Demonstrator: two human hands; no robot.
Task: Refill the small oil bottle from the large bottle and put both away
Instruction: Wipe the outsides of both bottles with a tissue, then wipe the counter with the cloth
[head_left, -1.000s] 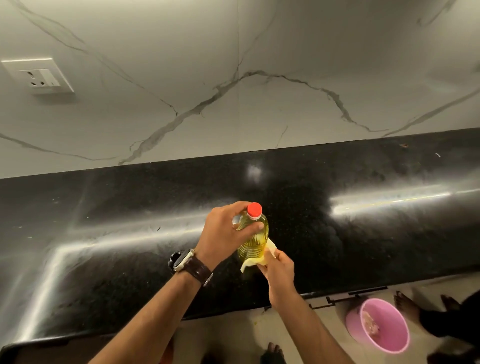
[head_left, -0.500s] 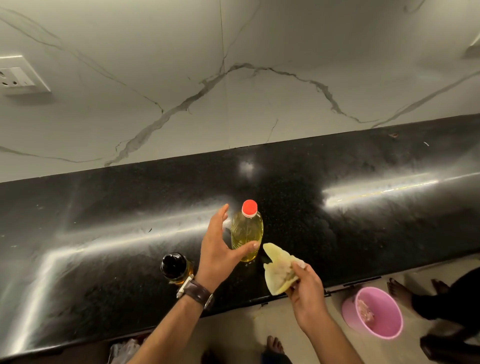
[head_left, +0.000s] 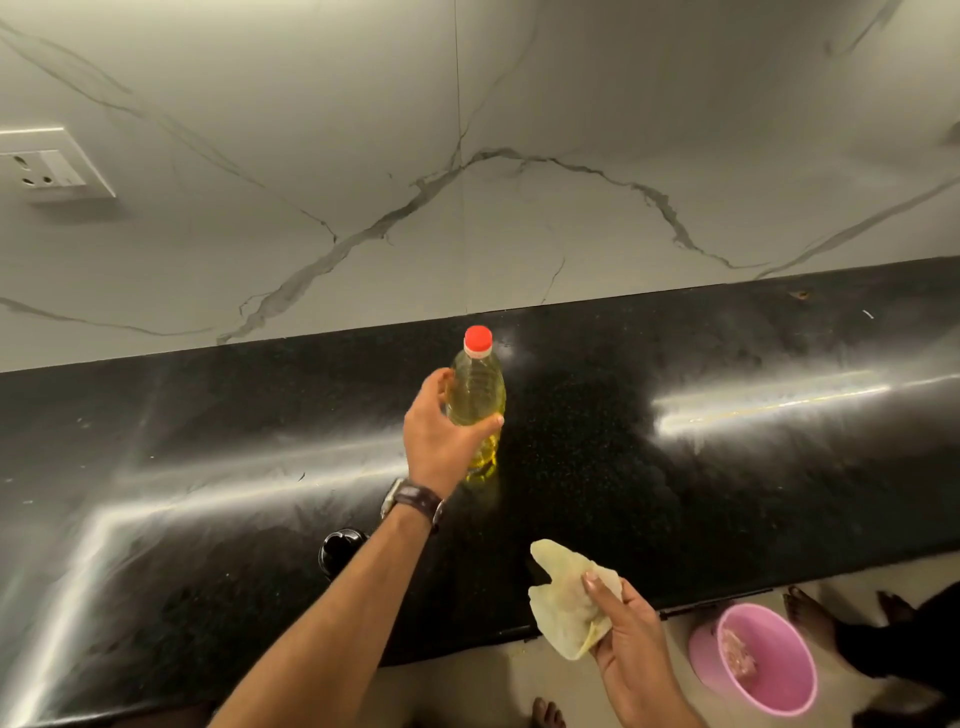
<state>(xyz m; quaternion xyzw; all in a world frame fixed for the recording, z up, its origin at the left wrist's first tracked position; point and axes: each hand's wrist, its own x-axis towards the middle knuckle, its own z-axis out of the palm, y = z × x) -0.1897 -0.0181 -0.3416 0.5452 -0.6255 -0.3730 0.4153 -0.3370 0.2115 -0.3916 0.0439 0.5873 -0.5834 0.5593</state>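
Under veined wall (head_left: 571, 104), glossy black counter (head_left: 727, 493)

Bare forearms, no sleeves; a dark-strapped wristwatch (head_left: 413, 501) with a silver case on the left wrist

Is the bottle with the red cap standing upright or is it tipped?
Upright. The oil bottle stands on the black counter with its red cap on top; the left hand holds its side.

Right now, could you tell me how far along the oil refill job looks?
Pouring looks finished: the large bottle stands capped on the counter, the left hand curled around it. The right hand holds a cloth. The small dark bottle is still on the counter. Putting both away remains.
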